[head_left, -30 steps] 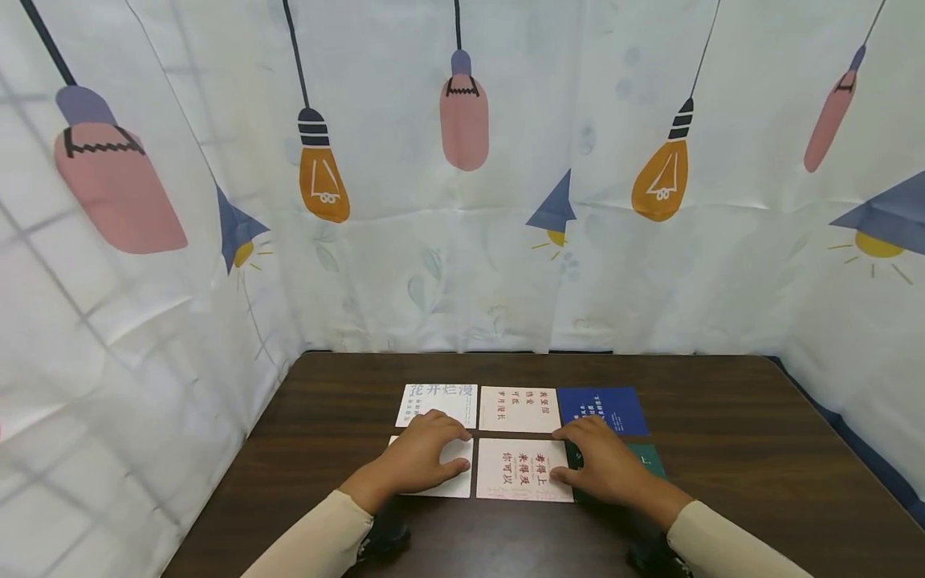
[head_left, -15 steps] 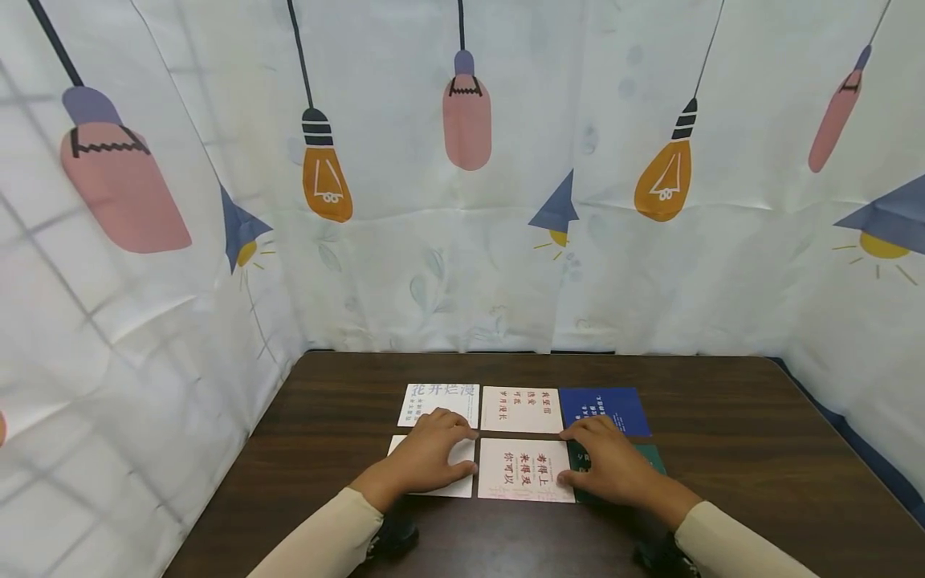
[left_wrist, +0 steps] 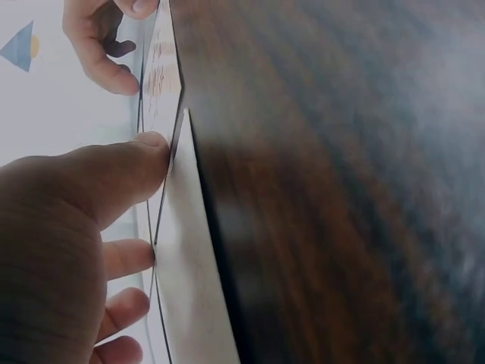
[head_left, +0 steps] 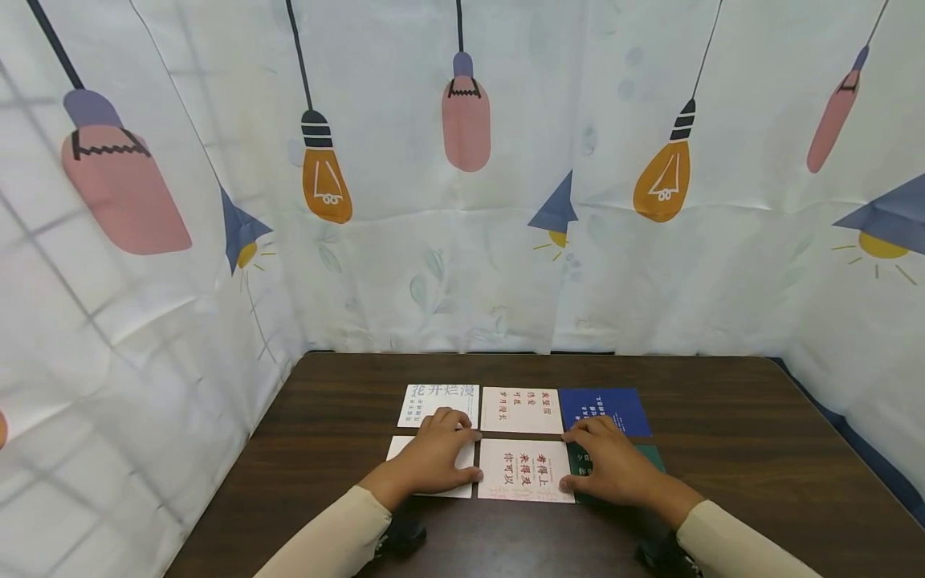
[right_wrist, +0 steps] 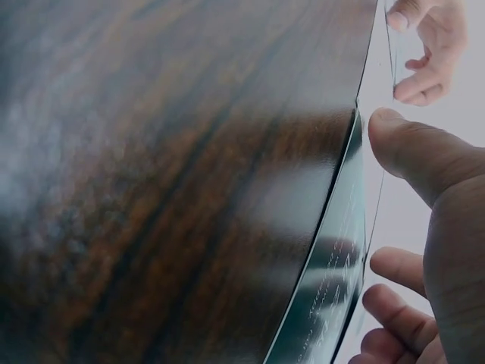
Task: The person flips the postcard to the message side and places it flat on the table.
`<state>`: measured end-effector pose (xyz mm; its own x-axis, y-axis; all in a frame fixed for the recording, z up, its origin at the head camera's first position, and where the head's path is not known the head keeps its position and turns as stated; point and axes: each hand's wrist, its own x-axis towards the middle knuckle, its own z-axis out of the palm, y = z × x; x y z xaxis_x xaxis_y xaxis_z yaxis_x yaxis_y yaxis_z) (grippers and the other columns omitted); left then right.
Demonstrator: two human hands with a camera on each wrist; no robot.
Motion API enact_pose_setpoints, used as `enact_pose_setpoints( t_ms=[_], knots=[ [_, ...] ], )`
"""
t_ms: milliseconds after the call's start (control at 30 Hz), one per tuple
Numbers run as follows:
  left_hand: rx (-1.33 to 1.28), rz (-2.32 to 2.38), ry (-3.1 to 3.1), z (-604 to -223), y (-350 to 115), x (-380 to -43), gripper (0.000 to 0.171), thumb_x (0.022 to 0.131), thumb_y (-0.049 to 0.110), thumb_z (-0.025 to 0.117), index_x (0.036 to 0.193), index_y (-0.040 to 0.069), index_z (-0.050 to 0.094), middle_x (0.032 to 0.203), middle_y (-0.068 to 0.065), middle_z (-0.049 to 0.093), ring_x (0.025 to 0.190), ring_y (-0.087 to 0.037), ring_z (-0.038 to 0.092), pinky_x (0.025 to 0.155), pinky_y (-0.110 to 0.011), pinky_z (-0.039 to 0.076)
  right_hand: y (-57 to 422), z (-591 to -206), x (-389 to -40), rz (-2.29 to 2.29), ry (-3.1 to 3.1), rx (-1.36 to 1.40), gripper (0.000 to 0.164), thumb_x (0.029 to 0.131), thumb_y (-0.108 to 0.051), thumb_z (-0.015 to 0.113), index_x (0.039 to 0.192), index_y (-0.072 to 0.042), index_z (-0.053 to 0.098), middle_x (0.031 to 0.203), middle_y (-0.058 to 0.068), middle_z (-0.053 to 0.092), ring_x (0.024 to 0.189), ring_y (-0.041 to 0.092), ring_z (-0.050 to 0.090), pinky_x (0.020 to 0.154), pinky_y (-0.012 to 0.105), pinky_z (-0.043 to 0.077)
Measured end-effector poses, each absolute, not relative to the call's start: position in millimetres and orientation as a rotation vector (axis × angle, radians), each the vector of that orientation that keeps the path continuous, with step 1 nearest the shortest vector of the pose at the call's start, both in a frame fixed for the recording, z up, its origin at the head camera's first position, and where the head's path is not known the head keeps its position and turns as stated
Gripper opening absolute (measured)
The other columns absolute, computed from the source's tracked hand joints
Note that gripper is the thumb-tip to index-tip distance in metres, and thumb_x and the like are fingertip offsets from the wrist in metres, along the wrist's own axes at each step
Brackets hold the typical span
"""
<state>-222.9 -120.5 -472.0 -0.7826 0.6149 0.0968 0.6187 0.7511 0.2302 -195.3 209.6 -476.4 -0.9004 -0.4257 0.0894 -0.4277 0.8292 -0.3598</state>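
- Left hand (head_left: 432,456), released, is partly covering white card (head_left: 465,457).
- Right hand (head_left: 609,461), released, is partly covering green card (head_left: 652,457).
- Red-lettered card (head_left: 526,472) is lying between hands.

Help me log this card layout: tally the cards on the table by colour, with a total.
White cards: 2
Pale pinkish cards: 2
Blue card: 1
Green card: 1
Total: 6

Long, plain cream sleeves (head_left: 328,536) ended short of the bare left hand (head_left: 433,456) and right hand (head_left: 614,464). Below each sleeve showed a black, rounded device (head_left: 406,536) with small pale markings.
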Motion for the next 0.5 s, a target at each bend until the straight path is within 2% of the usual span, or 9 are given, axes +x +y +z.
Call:
enact_pose_setpoints(
  t_ms=[500],
  knots=[
    [-1.031, -0.394, -2.969, -471.1, -115.9, -225.4, 0.055, 0.085, 0.050, 0.079, 0.129, 0.017, 0.070, 0.128, -0.002, 0.051, 0.123, -0.024, 0.040, 0.100, -0.050, 0.035, 208.7, -471.9, -198.0, 0.600, -3.052, 0.688, 0.074, 0.076, -0.055, 0.087, 0.130, -0.009, 0.067, 0.135, 0.011, 0.054, 0.130, 0.035, 0.042, 0.107, 0.062, 0.036]
  ],
)
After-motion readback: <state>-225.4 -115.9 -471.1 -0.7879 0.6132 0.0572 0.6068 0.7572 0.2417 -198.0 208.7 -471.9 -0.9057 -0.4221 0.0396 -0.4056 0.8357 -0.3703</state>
